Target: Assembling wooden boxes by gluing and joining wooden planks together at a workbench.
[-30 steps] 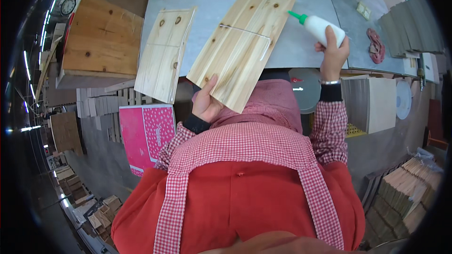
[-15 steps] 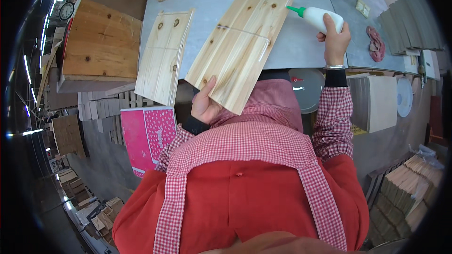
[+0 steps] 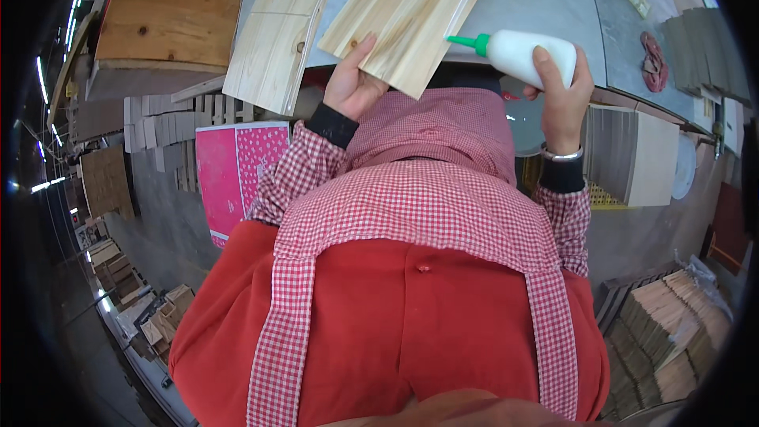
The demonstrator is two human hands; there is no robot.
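A pale wooden panel (image 3: pixel 407 24) with knots and a crosswise line lies aslant, its near end over the table's front edge. My left hand (image 3: pixel 353 85) grips its near left corner, thumb on top and fingers underneath. In my right hand (image 3: pixel 564 103) is a white squeeze bottle (image 3: pixel 526 55) with a green nozzle, held on its side. The nozzle tip is at the panel's right edge, where a thin shiny line runs; whether it touches, I cannot tell. Left of this panel lies a second wooden panel (image 3: pixel 273 39), also overhanging the front edge.
A brown wooden box (image 3: pixel 170 12) stands at the left. On the table (image 3: pixel 545 8) at right are a crumpled pink cloth (image 3: pixel 654 63) and stacked grey boards (image 3: pixel 704 51). A pink patterned box (image 3: pixel 237 174) is below left, and bundled wood strips (image 3: pixel 680 324) are at lower right.
My right hand has brought the bottle nearer along the panel's right edge, from its far corner toward the near end. My left hand keeps its hold. The whole view has shifted.
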